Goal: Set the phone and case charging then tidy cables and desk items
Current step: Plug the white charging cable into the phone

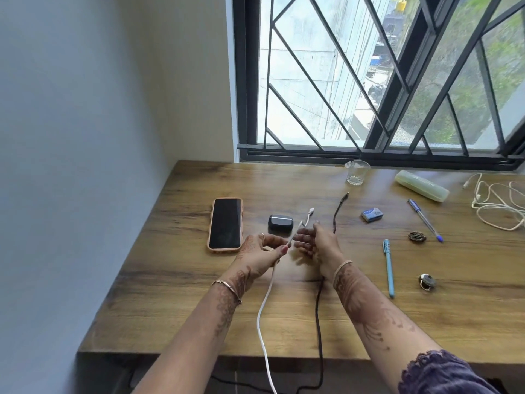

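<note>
A phone [226, 223] in a peach cover lies screen up on the wooden desk [199, 294], left of a small dark earbud case [280, 222]. My left hand [262, 251] pinches a white charging cable [265, 302] near its plug end, which points up beside the case. My right hand [318, 241] holds a black cable [319, 314] whose plug end [342, 201] sticks up past the fingers. Both cables run off the desk's front edge.
A glass [357, 172] and a pale green pouch [422, 185] stand near the window. A blue box [372, 214], two pens [388, 267] [424, 219], two small metal trinkets [417, 237] [427, 281] and a tangled white cable [500, 206] lie on the right.
</note>
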Available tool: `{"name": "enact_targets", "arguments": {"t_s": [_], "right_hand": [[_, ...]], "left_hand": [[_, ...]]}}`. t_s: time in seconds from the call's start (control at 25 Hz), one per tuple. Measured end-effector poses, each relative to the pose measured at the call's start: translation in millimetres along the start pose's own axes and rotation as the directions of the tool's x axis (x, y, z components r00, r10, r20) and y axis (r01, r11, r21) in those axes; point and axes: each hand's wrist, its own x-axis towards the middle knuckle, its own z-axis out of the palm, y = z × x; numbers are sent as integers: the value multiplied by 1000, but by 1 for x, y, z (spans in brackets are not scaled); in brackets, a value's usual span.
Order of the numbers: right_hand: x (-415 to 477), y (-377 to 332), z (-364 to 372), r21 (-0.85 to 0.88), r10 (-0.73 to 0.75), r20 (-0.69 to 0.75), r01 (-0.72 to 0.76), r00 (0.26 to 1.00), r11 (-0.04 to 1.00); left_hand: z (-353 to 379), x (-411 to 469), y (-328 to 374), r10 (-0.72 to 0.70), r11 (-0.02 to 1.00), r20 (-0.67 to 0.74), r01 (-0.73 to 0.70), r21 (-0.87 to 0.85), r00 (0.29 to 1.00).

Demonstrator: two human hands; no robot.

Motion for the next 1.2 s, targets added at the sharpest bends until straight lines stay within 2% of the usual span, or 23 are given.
{"name": "enact_targets", "arguments": {"t_s": [0.08,0.2,0.36,0.52,0.6,0.68,0.84,1.0,1.2], "right_hand": [[-3,1,4,173,75,104,-93,992,981],[-9,0,10,297,49,145,-91,988,950],[-21,4,18,342,0,200,-70,980,937],[-39,13,25,308,8,257,-89,966,947],[-53,19,25,267,16,289,-97,957,959],[-68,24,25,220,22,326,-98,945,971],[-97,37,16,96,73,417,-123,906,988],[-115,50,10,19,131,483,-160,866,987],[-125,68,11,-56,189,534,-189,824,980]], "left_hand": [[-6,-7,-1,-4,1000,8,4,-16,1000],[-17,-21,-7,-25,998,69,29,-53,997],[-32,-40,-15,-72,986,162,95,-139,984],[-41,-57,-21,-119,970,184,153,-188,976],[-38,-63,-25,-145,965,119,168,-203,982],[-34,-68,-26,-171,954,-6,164,-250,985],[-27,-78,-23,-218,928,-241,124,-351,946],[-25,-89,-21,-179,935,-329,57,-349,927],[-27,-96,-19,-121,951,-364,3,-309,923]]}}
